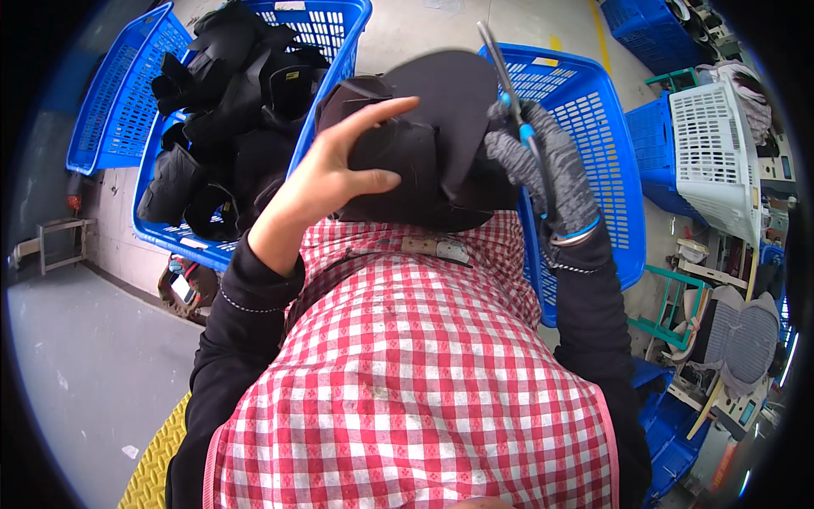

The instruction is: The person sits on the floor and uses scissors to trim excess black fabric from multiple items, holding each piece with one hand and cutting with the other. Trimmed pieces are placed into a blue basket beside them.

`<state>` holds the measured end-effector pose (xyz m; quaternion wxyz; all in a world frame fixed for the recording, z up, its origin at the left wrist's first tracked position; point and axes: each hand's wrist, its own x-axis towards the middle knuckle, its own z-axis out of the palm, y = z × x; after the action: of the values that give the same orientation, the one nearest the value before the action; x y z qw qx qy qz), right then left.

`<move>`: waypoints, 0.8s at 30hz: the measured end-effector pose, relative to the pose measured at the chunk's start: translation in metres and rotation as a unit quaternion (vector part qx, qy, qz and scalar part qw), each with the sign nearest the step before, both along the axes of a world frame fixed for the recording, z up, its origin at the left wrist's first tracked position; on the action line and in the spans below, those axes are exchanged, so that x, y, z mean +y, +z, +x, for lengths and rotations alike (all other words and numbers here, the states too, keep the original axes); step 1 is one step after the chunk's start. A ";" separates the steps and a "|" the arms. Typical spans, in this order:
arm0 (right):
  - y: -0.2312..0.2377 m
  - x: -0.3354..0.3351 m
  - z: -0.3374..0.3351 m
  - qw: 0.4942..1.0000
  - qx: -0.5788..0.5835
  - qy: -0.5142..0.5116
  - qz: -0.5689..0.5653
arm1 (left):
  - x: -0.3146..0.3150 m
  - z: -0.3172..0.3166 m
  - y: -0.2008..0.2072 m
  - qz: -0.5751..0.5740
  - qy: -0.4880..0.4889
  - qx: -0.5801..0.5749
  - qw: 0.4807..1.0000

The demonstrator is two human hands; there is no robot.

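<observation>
My bare left hand (331, 174) grips a black shoe upper (428, 140) held up in front of me, thumb on its near face and fingers over its top edge. My right hand (543, 165), in a grey knit glove, holds small scissors (507, 85) with a blue handle; their blades point up past the right edge of the black piece. I wear a red and white checked apron (407, 382) over black sleeves.
A blue plastic basket (339, 38) at the upper left is heaped with black shoe uppers (225, 119). Another blue basket (593, 127) lies behind my right hand. A white basket (716, 157) and more blue crates stand at the right. Grey floor lies at the left.
</observation>
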<state>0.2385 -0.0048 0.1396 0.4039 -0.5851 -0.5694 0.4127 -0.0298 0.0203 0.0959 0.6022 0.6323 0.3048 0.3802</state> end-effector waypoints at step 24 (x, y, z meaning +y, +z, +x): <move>-0.072 -0.079 -0.010 0.908 0.347 0.056 -0.227 | -0.002 0.031 -0.038 -0.232 0.041 -0.068 0.969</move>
<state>0.2289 -0.0839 0.0676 0.4086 -0.4480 -0.3160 0.7297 0.0011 0.0184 0.0579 0.7357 0.4349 0.3685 0.3659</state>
